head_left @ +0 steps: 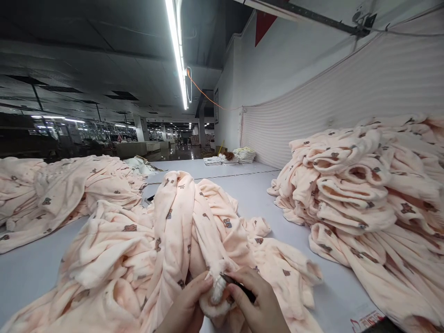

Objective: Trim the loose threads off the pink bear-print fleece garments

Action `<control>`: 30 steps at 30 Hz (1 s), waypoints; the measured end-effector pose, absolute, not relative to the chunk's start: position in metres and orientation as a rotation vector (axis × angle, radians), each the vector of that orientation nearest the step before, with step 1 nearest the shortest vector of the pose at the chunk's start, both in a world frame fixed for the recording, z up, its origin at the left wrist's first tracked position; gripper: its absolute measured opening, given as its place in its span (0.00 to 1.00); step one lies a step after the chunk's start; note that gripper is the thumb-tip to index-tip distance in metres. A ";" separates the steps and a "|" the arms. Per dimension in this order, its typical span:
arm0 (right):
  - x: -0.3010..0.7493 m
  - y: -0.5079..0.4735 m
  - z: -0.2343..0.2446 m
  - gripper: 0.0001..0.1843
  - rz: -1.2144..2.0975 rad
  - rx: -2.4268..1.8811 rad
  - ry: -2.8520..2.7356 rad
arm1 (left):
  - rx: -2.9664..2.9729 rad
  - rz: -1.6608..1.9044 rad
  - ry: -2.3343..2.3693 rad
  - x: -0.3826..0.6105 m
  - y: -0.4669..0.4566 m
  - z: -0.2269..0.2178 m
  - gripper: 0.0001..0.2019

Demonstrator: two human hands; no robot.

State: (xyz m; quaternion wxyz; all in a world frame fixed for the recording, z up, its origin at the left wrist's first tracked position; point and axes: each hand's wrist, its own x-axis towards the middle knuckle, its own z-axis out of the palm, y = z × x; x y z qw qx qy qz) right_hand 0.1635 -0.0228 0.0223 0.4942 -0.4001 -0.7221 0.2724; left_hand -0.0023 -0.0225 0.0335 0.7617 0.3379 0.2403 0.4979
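Observation:
My left hand (189,303) is closed, its thumb and fingers pinching the edge of a pale pink fleece garment (175,222) printed with small brown bears. My right hand (260,298) is closed around small black thread snips (244,287), their dark tip pointing left at a white fuzzy patch (218,286) on the garment's end. Right below that patch, the garment's rounded opening (215,307) hangs between both hands. The rest of the garment lies bunched across the table ahead of me. Whether the snips' blades are apart cannot be seen.
A tall heap of matching garments (354,185) stands on the right of the pale table (256,194), and another heap (76,185) lies at the left. White folded stacks (243,156) sit at the far edge. Striped cloth (340,92) covers the right wall.

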 end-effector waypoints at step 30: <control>0.166 -0.008 -0.062 0.25 0.360 -1.454 -1.763 | 0.963 1.582 1.020 -0.074 0.013 0.074 0.15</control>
